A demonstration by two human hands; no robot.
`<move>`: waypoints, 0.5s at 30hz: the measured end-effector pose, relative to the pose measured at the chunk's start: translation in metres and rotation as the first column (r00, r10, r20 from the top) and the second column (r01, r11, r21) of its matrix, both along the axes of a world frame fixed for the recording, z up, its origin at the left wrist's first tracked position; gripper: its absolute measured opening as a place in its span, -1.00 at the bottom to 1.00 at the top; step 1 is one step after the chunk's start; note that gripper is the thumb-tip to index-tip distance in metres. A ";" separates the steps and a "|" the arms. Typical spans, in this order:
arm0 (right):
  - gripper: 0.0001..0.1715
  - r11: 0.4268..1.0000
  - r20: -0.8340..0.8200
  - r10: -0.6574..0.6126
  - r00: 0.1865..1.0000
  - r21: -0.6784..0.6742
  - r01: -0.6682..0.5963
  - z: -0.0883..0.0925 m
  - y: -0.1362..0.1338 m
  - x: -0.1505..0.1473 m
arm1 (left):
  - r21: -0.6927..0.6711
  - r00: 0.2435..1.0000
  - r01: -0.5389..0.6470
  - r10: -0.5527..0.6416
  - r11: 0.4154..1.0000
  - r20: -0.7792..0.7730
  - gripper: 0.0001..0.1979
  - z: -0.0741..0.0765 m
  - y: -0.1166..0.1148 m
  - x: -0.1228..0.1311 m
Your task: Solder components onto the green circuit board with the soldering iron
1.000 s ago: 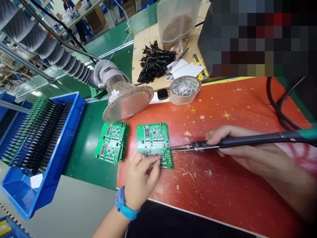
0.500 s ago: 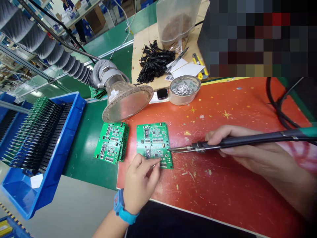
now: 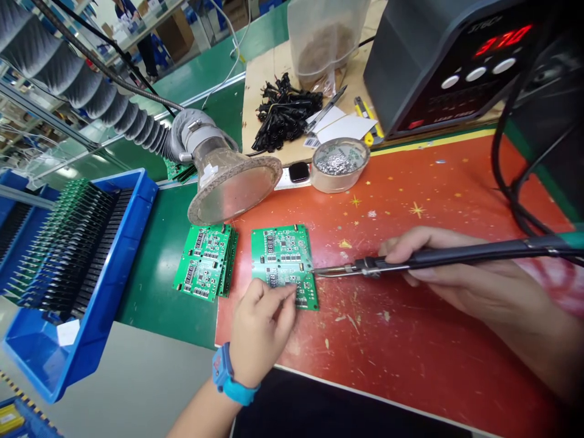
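A green circuit board (image 3: pixel 280 248) with two digit displays lies on the red mat. My right hand (image 3: pixel 438 267) grips a soldering iron (image 3: pixel 424 258) like a pen, its metal tip at the board's right edge. From the near side, my left hand (image 3: pixel 264 316) reaches over the board's lower half with thumb and forefinger pinched together. Whatever sits between those fingertips is too small to make out. A blue watch is on the left wrist. Left of this board stands a stack of similar circuit boards (image 3: pixel 201 264).
A fume extractor hood (image 3: pixel 235 188) hangs over the boards' far side. Behind are a tape roll holding silvery solder bits (image 3: pixel 340 164), black cable parts (image 3: pixel 283 112), a cutter (image 3: pixel 367 121) and a soldering station (image 3: pixel 438 67) reading 370. A blue bin (image 3: pixel 86 347) holds upright boards at left.
The soldering iron has shifted very slightly at the board's edge. My left hand's pinch has moved a little, and the thin thing seen between its fingers before no longer shows clearly.
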State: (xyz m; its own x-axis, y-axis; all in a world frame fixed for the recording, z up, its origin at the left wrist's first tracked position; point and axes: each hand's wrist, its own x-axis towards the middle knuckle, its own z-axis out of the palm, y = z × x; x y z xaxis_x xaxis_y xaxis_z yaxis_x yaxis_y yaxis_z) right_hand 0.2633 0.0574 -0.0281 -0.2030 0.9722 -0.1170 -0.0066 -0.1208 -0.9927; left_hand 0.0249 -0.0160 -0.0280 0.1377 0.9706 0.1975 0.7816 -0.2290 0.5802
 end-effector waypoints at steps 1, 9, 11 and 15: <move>-0.97 1.000 -0.004 -0.005 1.000 0.006 0.005 0.000 0.000 0.000 | -0.002 1.000 0.001 -0.001 1.000 -0.005 -0.81 0.000 0.001 0.000; -0.95 1.000 0.046 0.015 0.999 0.012 -0.016 0.002 -0.004 -0.001 | 0.012 0.998 -0.001 0.001 1.000 -0.056 -0.81 -0.002 0.004 0.004; -0.95 1.000 0.014 0.007 1.000 -0.013 -0.006 0.000 -0.004 0.000 | 0.018 1.000 -0.004 0.005 1.000 -0.031 -0.81 -0.001 0.002 0.003; -0.95 0.994 -0.015 -0.100 0.995 -0.053 0.099 0.006 -0.012 -0.003 | -0.004 1.000 0.013 -0.013 1.000 0.028 -0.85 0.004 -0.009 0.000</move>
